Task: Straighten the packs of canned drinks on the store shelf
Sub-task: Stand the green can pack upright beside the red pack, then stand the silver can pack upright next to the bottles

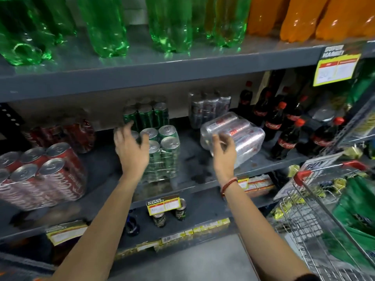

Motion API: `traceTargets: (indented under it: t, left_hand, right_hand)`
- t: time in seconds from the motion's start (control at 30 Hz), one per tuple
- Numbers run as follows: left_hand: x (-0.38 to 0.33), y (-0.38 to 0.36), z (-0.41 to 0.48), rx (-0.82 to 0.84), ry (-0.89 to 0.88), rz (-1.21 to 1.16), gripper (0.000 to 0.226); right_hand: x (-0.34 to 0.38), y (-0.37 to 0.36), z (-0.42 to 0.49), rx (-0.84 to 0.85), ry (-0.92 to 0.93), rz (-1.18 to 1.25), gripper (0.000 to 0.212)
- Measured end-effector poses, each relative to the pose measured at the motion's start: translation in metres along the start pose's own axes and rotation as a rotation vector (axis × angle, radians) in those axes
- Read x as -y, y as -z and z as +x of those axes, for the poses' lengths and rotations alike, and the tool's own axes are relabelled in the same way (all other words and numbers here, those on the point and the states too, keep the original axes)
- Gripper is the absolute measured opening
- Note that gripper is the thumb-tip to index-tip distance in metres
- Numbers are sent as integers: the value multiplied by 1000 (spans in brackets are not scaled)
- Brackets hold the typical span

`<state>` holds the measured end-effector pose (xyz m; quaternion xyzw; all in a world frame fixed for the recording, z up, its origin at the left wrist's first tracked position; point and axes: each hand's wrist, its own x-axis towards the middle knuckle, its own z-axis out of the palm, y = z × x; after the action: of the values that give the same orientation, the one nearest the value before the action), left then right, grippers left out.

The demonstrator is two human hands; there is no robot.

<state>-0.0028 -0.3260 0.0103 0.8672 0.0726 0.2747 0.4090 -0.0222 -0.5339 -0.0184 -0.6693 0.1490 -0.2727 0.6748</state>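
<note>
**Both hands reach toward can packs on the middle shelf**

The left hand (pixel 130 146), fingers spread and holding nothing, hovers at the green pack (pixel 162 151). The right hand (pixel 224 148), fingers loosely curled and empty, is just before the silver pack (pixel 235 132), which lies tilted on its side on the shelf (pixel 203 171). A red pack (pixel 42 173) stands at left.

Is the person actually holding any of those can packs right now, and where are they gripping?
Neither hand clearly grips anything. The left hand is open by the green can pack; the right hand is at the near end of the tipped silver pack, grip uncertain.
</note>
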Motion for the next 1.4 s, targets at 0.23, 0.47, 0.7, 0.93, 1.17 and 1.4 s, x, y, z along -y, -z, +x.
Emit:
traceTargets:
  t: [0.23,0.47,0.7,0.93,1.17,1.4]
  left_hand:
    - [-91,-84,-12,371,-206,-8,53]
    - [-121,-172,13,729,-235,220,66]
    - [-121,-213,33,856,-38,383,69]
    - [-104,-224,30,683,-48,411,68]
    - [-50,-196,18,485,193,-242,54]
    - [-52,-192,3,500,746,-728,62]
  right_hand:
    - [-21,85,70,-262,-161,-212,46]
    - [-32,92,99,14,-698,54,114]
    - [-42,86,110,-5,-733,64,131]
    - [-43,81,103,-109,-662,43,117]
    - [-32,67,68,-55,-208,-203,111]
    - [-48,59,43,66,165,-431,120]
